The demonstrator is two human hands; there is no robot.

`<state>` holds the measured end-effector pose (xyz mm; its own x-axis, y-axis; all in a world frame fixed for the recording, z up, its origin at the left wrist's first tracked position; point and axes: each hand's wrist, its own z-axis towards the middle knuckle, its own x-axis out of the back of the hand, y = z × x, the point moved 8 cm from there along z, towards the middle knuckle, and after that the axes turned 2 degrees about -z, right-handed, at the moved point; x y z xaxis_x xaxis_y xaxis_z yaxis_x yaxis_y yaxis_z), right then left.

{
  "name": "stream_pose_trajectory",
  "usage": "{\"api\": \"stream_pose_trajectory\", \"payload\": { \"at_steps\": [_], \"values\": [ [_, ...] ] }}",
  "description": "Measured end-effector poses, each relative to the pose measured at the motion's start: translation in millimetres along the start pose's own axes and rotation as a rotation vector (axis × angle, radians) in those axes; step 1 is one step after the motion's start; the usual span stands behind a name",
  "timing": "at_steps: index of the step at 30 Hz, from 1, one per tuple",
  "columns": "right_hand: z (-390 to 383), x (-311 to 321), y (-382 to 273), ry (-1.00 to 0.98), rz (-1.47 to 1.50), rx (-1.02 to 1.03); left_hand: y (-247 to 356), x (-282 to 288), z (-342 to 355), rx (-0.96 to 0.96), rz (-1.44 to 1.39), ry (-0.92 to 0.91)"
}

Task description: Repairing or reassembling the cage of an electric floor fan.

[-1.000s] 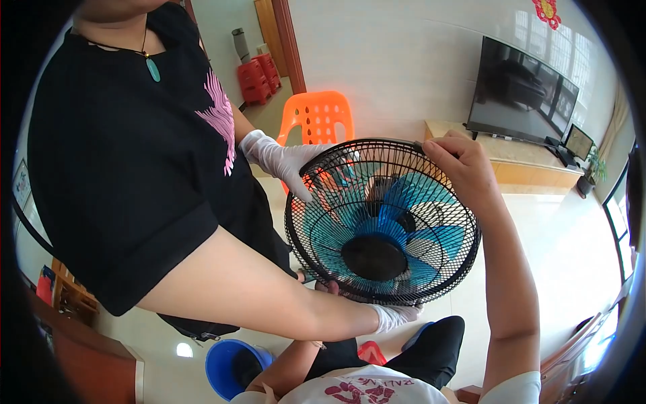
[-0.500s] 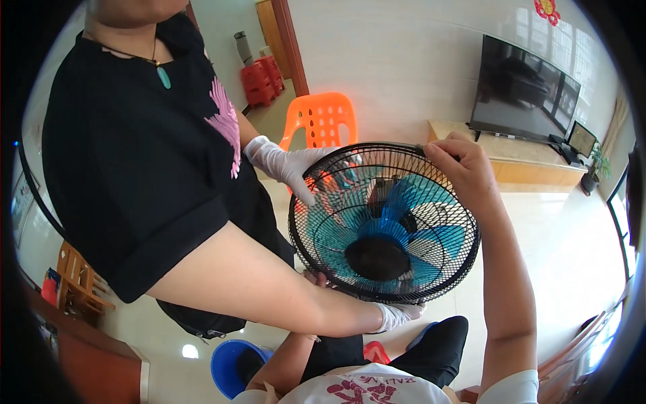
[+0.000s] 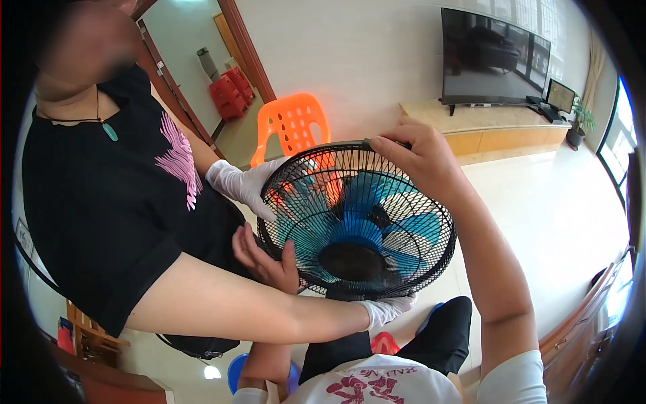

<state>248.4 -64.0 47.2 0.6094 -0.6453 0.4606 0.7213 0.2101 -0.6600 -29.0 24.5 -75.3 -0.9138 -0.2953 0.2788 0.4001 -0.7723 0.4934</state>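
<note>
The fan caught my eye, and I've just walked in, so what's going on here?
Two people have hands at the fan. The camera wearer's right hand pinches its upper rim; their left hand is open beside the lower-left rim, contact unclear. The co-worker has one white-gloved hand at the upper-left rim and the other gloved hand at the lower edge.

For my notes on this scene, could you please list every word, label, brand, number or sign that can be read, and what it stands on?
White shirt: dark red lettering, which I won't copy out.
Small screen by the television: too small to read.
Fan: no lettering I can make out.
Black T-shirt: pink motif, no words visible.
</note>
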Motion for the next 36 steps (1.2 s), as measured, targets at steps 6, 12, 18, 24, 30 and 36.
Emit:
{"api": "stream_pose_trajectory", "payload": {
  "at_steps": [6, 12, 18, 24, 30, 36],
  "values": [
    [-2, -1, -1, -0.005, -0.012, 0.02, 95, -19, 71, -0.511, 0.34, -0.132],
    [-3, -4, -2, -0.023, -0.031, -0.006, 119, -55, 101, -0.806, -0.014, -0.377],
    [1, -6, 13, -0.04, 0.168, -0.111, 127, -72, 109, -0.764, -0.059, -0.529],
    [-1, -7, 14, -0.003, 0.278, -0.204, 127, -65, 109, -0.77, -0.026, -0.519],
    [-6, -8, 14, 0.008, 0.315, -0.089, 131, -71, 108, -0.748, -0.06, -0.586],
    [-5, -7, -1, -0.056, 0.274, 0.041, 136, -70, 110, -0.696, -0.077, -0.646]
  ]
}}
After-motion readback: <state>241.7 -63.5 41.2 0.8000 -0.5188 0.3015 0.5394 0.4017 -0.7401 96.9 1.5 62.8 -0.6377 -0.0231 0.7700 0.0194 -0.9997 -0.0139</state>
